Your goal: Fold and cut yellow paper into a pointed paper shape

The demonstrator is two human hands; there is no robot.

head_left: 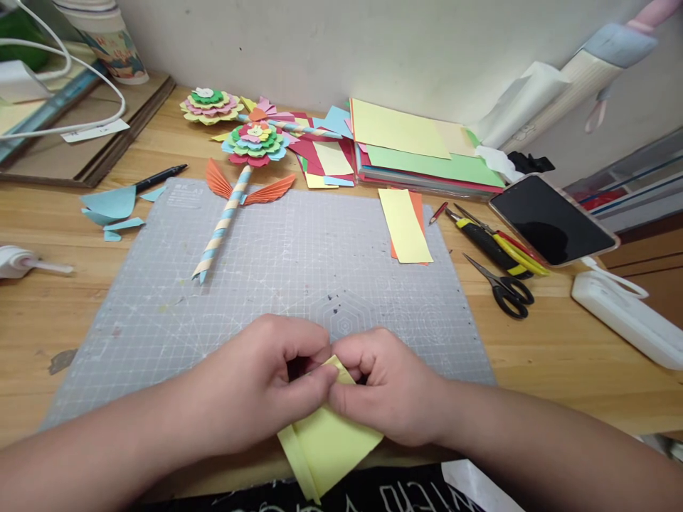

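Observation:
A piece of yellow paper (336,448) is pinched at its upper corner between my left hand (277,370) and my right hand (381,387). Both thumbs lie on top of the paper, and the other fingers curl behind it, partly hidden. A folded strip runs along the paper's lower left edge. The hands touch each other over the front of the grey cutting mat (277,249). Farther back on the mat lies a paper flower (255,142) with a striped blue and cream stem and pleated orange leaves.
Yellow and orange paper strips (405,226) lie on the mat's back right. Scissors (504,284), a yellow-black cutter (488,242) and a phone (555,219) are on the right. Coloured paper (427,160) is stacked at the wall. Blue scraps (111,205) and a black pen (160,178) lie left.

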